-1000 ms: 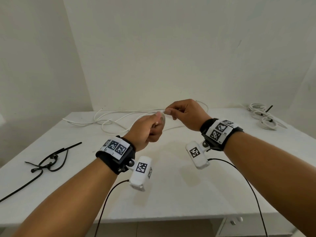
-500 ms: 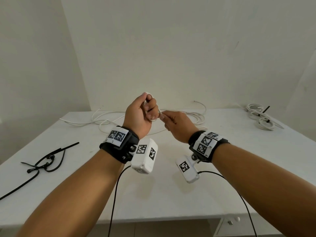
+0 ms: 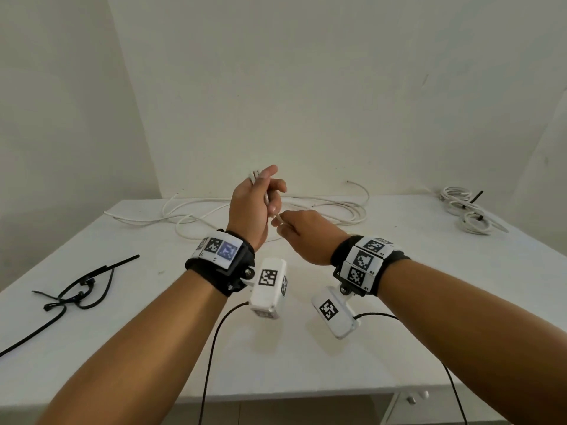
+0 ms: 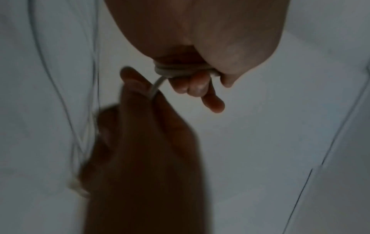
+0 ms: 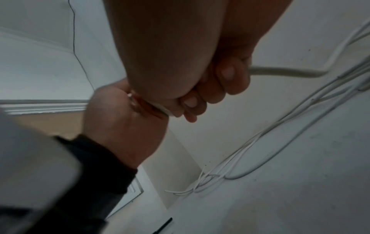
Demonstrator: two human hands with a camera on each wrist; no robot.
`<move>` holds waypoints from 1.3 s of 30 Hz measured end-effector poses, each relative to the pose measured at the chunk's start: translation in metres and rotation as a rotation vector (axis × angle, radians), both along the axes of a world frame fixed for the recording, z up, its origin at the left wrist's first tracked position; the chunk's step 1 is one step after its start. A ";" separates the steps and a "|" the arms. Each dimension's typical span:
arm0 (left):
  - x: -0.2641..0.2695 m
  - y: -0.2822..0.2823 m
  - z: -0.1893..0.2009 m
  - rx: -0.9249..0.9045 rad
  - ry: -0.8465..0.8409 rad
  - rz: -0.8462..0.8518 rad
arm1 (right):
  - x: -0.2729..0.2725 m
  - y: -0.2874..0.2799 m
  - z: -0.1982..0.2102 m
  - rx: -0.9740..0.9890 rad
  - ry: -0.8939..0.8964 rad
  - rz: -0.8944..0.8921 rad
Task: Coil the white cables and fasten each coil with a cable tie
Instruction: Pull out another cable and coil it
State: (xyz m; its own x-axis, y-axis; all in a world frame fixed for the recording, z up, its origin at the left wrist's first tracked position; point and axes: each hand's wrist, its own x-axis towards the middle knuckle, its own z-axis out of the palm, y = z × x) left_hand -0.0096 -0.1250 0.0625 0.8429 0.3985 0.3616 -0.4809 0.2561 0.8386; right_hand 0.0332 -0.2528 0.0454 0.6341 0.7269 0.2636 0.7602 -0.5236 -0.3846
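My left hand [image 3: 260, 204] is raised upright above the white table [image 3: 399, 302] and grips a small coil of white cable [image 3: 255, 174]. The left wrist view shows the cable's loops [image 4: 172, 72] wrapped around that hand's fingers. Just below and to the right, my right hand [image 3: 302, 231] pinches the same cable's running end [image 3: 278, 220] close to the coil. In the right wrist view the cable [image 5: 290, 72] trails from my right hand's curled fingers [image 5: 226, 79] towards the table. The rest of the loose white cables [image 3: 337, 207] lie in tangled loops at the back of the table.
A bunch of black cable ties [image 3: 79, 289] lies at the table's left side. Coiled white cables [image 3: 469, 216] with black ties on them sit at the back right. Walls close in behind and to the left. A drawer unit [image 3: 411, 400] stands under the table's front right.
My left hand has risen and turned upright with the coil. My right hand has dropped from beside it to just below it, still on the cable.
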 end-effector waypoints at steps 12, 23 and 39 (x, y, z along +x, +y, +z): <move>0.010 0.013 -0.029 0.235 0.055 0.185 | -0.005 0.000 -0.011 -0.187 -0.048 0.046; -0.015 0.021 -0.057 0.935 0.353 -0.057 | 0.004 -0.006 0.026 -0.023 -0.044 0.145; -0.024 0.019 -0.040 0.216 0.199 -0.559 | 0.037 -0.022 0.027 0.289 0.093 0.106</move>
